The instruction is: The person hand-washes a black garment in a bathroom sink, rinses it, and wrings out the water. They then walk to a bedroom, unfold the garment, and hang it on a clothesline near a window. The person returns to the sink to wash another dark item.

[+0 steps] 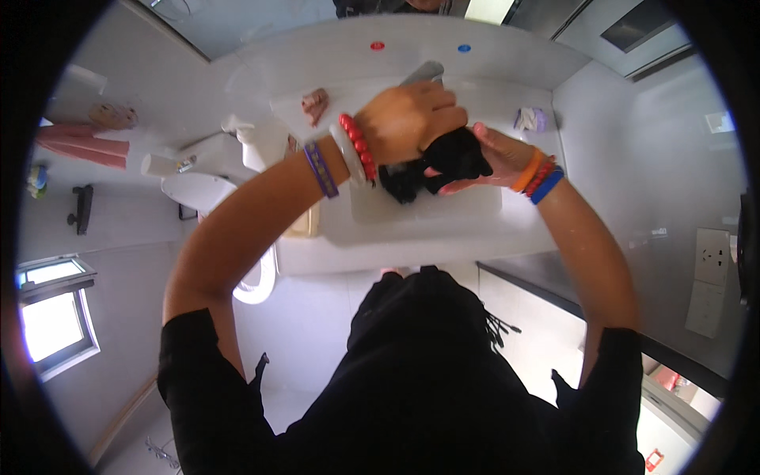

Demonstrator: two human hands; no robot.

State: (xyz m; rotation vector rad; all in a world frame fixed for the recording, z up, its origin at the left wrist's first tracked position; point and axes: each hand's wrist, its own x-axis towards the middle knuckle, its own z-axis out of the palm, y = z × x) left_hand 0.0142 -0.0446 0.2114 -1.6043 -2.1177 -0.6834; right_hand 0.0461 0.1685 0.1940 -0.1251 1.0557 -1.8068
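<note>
Over the white washbasin point(427, 211), my left hand point(412, 122) is closed on a wet-looking black cloth point(454, 154), its back turned up. From the other side my right hand point(504, 155) holds the same cloth, with the palm partly turned up and the fingertips beneath it. Part of the black cloth hangs down into the basin, below my left hand. Just beyond my left hand stands a grey metal faucet point(426, 72), partly covered by it. The fingers of my left hand are partly hidden by the cloth.
A crumpled pink cloth point(315, 105) lies at the basin's back left, and a small purple and white item point(530, 119) at its back right. A white pump bottle point(255, 145) stands left of the basin. A toilet point(199, 190) is farther left; a socket panel point(711, 255) is on the right wall.
</note>
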